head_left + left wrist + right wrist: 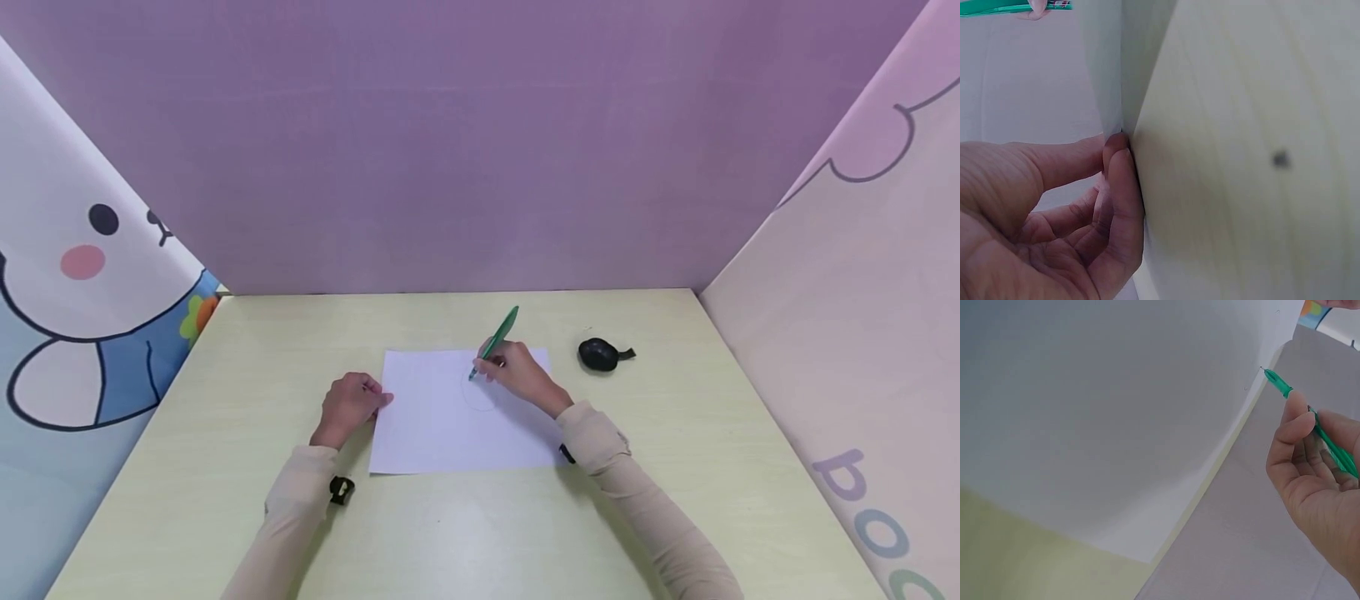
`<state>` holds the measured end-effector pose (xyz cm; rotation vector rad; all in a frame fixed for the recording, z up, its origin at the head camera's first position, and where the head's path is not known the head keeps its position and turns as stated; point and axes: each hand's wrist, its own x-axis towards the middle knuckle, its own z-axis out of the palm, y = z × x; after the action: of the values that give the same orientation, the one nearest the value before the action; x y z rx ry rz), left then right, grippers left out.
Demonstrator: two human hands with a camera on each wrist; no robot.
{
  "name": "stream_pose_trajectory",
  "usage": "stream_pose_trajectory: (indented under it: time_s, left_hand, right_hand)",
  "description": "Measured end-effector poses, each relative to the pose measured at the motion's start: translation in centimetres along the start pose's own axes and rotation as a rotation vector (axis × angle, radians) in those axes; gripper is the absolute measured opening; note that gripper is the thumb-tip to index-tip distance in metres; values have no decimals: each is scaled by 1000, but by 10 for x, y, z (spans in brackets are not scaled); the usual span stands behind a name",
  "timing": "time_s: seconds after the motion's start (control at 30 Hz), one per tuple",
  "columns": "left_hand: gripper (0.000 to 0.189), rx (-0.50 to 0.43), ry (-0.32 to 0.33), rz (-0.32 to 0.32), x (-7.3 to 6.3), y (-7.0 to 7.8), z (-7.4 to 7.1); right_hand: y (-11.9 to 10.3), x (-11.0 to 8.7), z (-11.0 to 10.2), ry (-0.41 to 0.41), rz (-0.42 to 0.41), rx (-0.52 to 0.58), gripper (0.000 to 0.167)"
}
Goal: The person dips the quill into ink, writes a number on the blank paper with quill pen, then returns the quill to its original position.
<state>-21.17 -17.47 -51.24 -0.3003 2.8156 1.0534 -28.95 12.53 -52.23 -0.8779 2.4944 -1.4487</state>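
two cream knit sleeves [645,492] reach in from the near edge of a pale yellow-green counter [480,533] with a faint wood grain and a smooth matt face. the left hand [348,406] rests at the left edge of a white sheet of paper [435,433], fingers loosely curled with the tips touching the paper's edge where it meets the counter, as the left wrist view shows; it grips nothing. the right hand [521,375] pinches a slim green pen [495,342] between thumb and fingers, the barrel tilted up and away from the person, its tip down on the upper middle of the sheet. a faint round outline [480,398] shows on the paper just below the tip. the sheet is thin, rectangular and lies flat in the middle of the counter.

three walls close the counter in: a plain matt purple panel [465,142] at the back, a left panel [82,275] printed with a white cartoon animal with a pink cheek and blue clothing, and a pale right panel [855,292] with a pink cloud shape and pastel letters.

a small black rounded object [598,355] with a short tab lies on the counter to the right of the paper, near the right hand but apart from it. a small dark clip [341,489] sits at the left cuff.
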Motion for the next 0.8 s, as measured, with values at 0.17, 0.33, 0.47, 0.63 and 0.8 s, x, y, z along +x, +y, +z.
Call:
stream_pose_trajectory:
  time_s: [0.17, 0.33, 0.47, 0.63, 0.8]
  left_hand:
    - [21, 3, 2, 0, 0, 0, 0]
    - [21, 4, 1, 1, -1, 0, 0]
    - [21, 4, 1, -3, 0, 0, -1]
    - [21, 6, 0, -3, 1, 0, -1]
    - [22, 8, -16, -18, 0, -3, 0]
  right_hand:
    - [1, -1, 1, -2, -16, -1, 8]
    - [0, -1, 1, -5, -14, 4, 8]
    - [0, 0, 2, -8, -11, 1, 9]
    - [-1, 0, 2, -12, -10, 9, 9]
    - [0, -1, 4, -28, -3, 31, 9]
